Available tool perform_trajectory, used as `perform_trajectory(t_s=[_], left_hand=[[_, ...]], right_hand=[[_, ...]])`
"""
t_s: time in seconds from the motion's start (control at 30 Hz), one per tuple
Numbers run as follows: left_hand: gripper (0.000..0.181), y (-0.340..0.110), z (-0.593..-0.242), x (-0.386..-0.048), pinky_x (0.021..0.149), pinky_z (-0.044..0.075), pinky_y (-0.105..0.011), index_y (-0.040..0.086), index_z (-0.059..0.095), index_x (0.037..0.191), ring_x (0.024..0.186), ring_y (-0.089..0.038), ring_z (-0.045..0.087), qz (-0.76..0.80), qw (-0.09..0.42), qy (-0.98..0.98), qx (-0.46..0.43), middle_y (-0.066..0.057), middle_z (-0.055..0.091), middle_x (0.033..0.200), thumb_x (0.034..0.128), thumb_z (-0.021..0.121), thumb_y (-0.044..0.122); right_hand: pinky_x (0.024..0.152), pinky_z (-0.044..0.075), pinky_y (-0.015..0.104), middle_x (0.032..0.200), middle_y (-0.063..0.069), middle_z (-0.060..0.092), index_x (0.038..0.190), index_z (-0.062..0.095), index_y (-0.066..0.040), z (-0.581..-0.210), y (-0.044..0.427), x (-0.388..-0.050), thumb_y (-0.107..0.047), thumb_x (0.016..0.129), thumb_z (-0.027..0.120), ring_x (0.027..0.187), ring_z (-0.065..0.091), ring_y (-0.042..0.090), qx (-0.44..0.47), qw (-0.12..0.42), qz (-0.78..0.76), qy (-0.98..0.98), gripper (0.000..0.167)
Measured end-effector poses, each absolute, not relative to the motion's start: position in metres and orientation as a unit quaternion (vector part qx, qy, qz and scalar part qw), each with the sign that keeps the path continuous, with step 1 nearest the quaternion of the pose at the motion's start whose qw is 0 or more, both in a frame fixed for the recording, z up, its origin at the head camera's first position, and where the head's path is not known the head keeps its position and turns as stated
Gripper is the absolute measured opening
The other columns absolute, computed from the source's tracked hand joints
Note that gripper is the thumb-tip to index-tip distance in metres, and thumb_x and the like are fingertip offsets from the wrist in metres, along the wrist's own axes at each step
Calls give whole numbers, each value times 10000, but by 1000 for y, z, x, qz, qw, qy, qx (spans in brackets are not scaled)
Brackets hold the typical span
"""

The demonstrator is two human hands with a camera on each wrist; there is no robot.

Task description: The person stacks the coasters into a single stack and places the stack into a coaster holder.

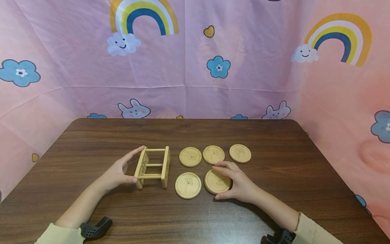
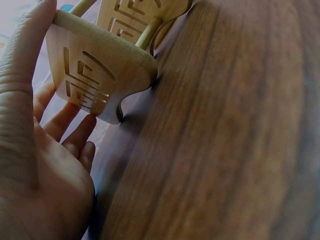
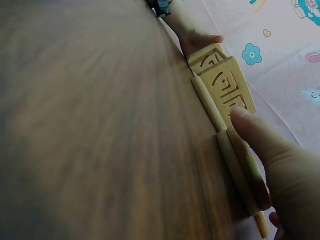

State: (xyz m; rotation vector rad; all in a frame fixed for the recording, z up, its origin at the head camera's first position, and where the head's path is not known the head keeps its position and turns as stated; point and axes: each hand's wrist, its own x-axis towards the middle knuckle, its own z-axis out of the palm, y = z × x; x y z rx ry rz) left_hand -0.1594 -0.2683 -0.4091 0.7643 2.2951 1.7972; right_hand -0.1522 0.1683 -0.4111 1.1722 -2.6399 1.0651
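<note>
In the head view my left hand [image 1: 117,173] grips the near side panel of a small wooden coaster holder [image 1: 153,165], thumb at one end and fingers at the other. The holder stands on the table; its panel has cut-out slots, plain in the left wrist view. My right hand [image 1: 240,184] holds a round wooden coaster [image 1: 217,182] by its rim, between thumb and fingers. In the right wrist view this coaster [image 3: 248,167] lies against a second coaster [image 3: 235,172] beneath it. Left of it lies a coaster with an engraved leaf [image 1: 188,185].
Behind my right hand, a row of three engraved coasters lies flat: a left one [image 1: 190,157], a middle one [image 1: 214,155] and a right one [image 1: 240,153]. The dark wooden table [image 1: 122,217] ends at a patterned cloth backdrop [image 1: 195,95].
</note>
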Motion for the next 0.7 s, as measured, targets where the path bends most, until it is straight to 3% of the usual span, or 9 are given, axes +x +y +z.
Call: perform_trajectory(t_s=[0.23,0.43,0.7], left_hand=[[967,-268,-409,-160,1038,-14,-669,160,273,1520,1421,-272,54,593,66,762,252,-89,211,1561,742,834,279],[963,-269,-409,-160,1035,6,-677,165,277,1520,1414,-284,85,588,63,765,254,-125,223,1553,746,830,314],[957,-269,-410,-160,1037,26,-673,182,283,1519,1409,-187,135,583,60,768,257,-107,242,1548,747,828,330]], right_hand=[[1008,361,474,1361,48,479,1340,547,-58,-407,163,-155,-446,628,871,1256,402,214,411,49,347,-841,873],[1030,336,470,1384,58,460,1363,526,-69,-400,156,-156,-459,646,856,1290,364,199,425,17,349,-835,881],[1040,323,465,1399,45,451,1372,521,-89,-393,145,-158,-494,671,832,1304,347,198,444,0,336,-831,867]])
